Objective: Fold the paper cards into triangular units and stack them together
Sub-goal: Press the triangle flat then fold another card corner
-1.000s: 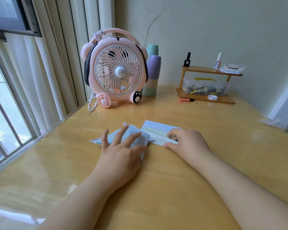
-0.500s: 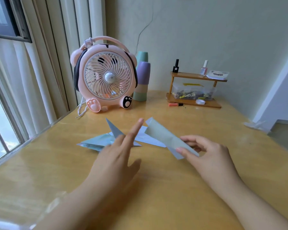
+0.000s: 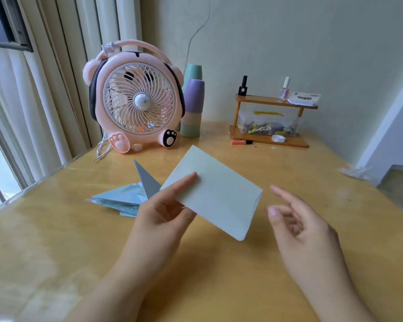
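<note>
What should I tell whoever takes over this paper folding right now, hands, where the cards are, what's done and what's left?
Left hand: pinches the pale green card at its left edge, holding it up off the table.
Right hand: open, fingers relaxed, just right of the card and not touching it.
Folded blue units: piled on the table to the left of the card, one point sticking up; how many, I cannot tell.
Done: that pile is folded and stacked.
Left: the held card is not yet a triangle; it probably needs folding, then adding to the pile.
</note>
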`<act>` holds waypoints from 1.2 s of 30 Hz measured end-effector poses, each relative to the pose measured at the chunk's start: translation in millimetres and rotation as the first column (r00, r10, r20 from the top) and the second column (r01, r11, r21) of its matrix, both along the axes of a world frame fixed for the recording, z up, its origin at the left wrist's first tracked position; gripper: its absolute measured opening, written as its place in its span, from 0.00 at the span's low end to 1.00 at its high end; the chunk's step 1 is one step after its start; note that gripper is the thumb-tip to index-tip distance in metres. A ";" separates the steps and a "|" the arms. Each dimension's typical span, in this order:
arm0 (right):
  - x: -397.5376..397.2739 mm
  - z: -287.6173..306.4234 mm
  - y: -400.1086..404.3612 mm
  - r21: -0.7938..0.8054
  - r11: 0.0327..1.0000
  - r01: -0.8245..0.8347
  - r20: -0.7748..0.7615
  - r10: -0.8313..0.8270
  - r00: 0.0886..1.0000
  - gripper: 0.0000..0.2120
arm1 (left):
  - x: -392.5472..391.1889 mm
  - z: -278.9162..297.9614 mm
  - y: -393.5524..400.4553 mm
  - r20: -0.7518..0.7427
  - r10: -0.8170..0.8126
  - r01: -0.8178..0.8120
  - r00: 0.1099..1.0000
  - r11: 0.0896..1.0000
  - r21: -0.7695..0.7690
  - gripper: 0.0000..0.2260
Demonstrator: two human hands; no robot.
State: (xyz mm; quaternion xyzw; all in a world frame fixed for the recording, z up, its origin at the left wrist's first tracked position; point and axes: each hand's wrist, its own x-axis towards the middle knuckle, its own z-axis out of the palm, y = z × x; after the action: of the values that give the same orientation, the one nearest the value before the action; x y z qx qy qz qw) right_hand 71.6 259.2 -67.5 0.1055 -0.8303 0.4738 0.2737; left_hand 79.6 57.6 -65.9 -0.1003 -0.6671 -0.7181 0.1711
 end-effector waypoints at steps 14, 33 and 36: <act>10.0 3.3 -6.3 -0.152 0.917 -0.368 0.129 0.388 0.913 0.21 | 11.7 -1.7 1.1 0.018 -0.203 0.204 0.979 0.970 -0.136 0.19; 2.1 8.3 -22.3 -0.515 0.801 -0.305 0.095 0.407 0.908 0.21 | 8.2 1.5 6.8 0.100 -0.091 0.066 0.991 0.972 0.226 0.16; 1.8 8.9 -24.9 -0.539 0.801 -0.261 0.118 0.378 0.918 0.15 | 5.9 0.9 6.6 0.131 -0.027 -0.008 0.991 0.965 0.263 0.12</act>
State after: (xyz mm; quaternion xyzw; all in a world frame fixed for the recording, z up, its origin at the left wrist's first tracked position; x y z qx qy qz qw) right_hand 73.5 234.3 -58.6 0.1151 -0.6689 0.7255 0.1139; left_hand 85.6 64.2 -65.0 -0.0317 -0.5755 -0.8060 0.1345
